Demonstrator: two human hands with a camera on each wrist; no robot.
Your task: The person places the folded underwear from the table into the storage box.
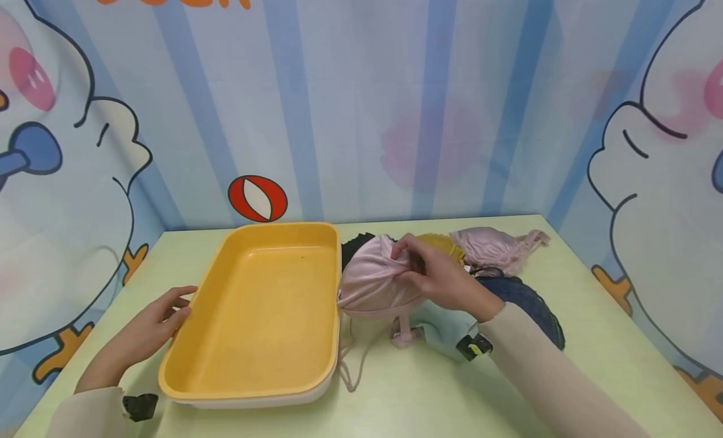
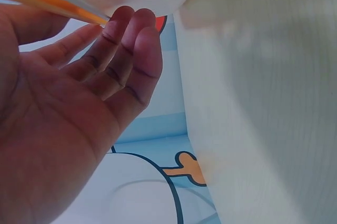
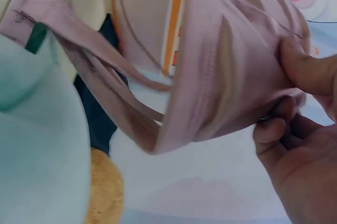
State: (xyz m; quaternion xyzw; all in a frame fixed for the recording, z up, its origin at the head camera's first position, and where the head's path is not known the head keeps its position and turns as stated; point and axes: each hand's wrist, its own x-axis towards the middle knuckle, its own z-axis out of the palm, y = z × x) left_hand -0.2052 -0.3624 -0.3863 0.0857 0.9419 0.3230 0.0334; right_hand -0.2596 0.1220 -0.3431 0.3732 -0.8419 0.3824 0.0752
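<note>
Between the bent fingers and thumb of my right hand (image 1: 443,281), a pale pink satin bra (image 1: 367,278) is pinched by its cup. It hangs beside the right rim of a yellow tray (image 1: 271,306), with its thin straps trailing down towards the table. In the right wrist view, the bra's hook-and-eye band (image 3: 37,8) dangles loose. My left hand (image 1: 144,331) is at the tray's left side; in the left wrist view its relaxed fingertips (image 2: 145,50) touch under the orange-yellow rim. A white outer wall shows beneath the yellow tray.
Right of the tray lies a pile of bras: a black one (image 1: 354,245), a mustard one (image 1: 440,243), a mauve one (image 1: 488,245), a navy one (image 1: 525,306) and a mint one (image 1: 443,328). A cartoon-printed curtain (image 1: 361,99) stands behind the pale table (image 1: 395,394).
</note>
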